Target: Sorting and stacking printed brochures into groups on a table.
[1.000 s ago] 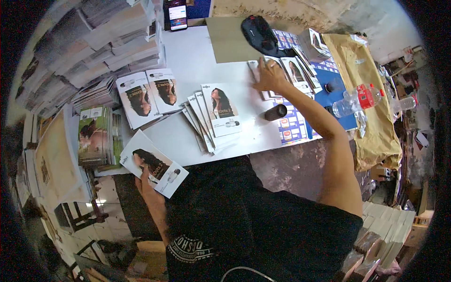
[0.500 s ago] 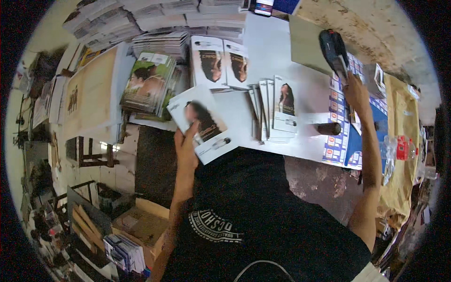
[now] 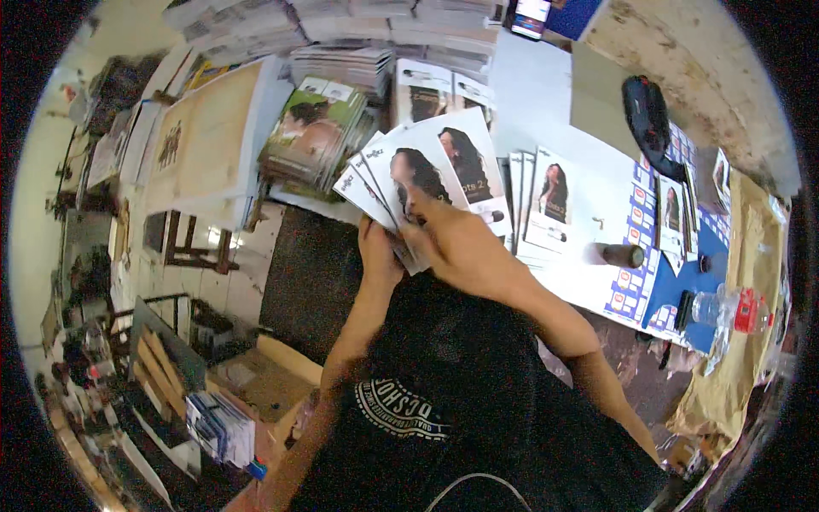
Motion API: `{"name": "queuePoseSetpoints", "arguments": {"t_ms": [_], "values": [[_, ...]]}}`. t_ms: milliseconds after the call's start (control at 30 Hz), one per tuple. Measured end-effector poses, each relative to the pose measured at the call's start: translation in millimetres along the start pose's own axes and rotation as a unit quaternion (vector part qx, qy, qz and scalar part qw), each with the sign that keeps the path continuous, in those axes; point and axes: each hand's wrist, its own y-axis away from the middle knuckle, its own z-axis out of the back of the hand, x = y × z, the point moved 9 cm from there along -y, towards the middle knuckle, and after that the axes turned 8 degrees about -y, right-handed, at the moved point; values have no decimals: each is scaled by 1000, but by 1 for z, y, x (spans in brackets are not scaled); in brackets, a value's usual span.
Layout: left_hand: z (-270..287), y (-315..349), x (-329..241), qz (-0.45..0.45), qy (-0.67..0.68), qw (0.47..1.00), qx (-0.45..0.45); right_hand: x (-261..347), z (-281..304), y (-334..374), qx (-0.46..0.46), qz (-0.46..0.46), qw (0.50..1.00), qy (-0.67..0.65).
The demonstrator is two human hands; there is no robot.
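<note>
My left hand (image 3: 380,253) grips the lower left part of a fan of white printed cards (image 3: 465,132), each with a photo of a long-haired person. Closed over their lower edge, my right hand (image 3: 469,246) has its fingertips on the front card and its thumb side against the lower corner. How many cards overlap there I cannot tell exactly. On the white table (image 3: 589,200), just right of the fan, several matching cards (image 3: 550,209) lie overlapped. More of them (image 3: 424,81) sit in stacks behind the fan, partly hidden by it.
Booklets with green covers (image 3: 311,128) are piled at left, beside a large beige sheet (image 3: 205,145). Paper stacks line the back. A phone (image 3: 530,17), a black elongated object (image 3: 646,119), a dark cylinder (image 3: 621,254), a few cards (image 3: 674,209) and a red-labelled clear bottle (image 3: 751,309) are toward the right.
My right hand has come from the black object at the far right to the cards in my left hand. Those cards are now fanned out, and a few cards lie near the black object.
</note>
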Motion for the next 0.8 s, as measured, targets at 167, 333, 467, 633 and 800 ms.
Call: {"name": "queuePoseSetpoints", "arguments": {"t_ms": [167, 333, 467, 633, 800], "values": [[11, 16, -6, -19, 167, 985, -34, -16, 23, 5, -126, -15, 980, 151], [-2, 18, -4, 5, -44, 999, 22, -27, 22, 15, -141, 46, 988, 32], [16, 11, -2, -18, 55, 997, 49, -71, 49, 37, -208, -32, 964, -164], [17, 15, -6, -38, -30, 997, 58, -71, -10, 16, -50, -16, 961, -273], [-10, 5, -40, -148, -281, 943, 98, -64, 22, 9, -126, 62, 922, -361]]}}
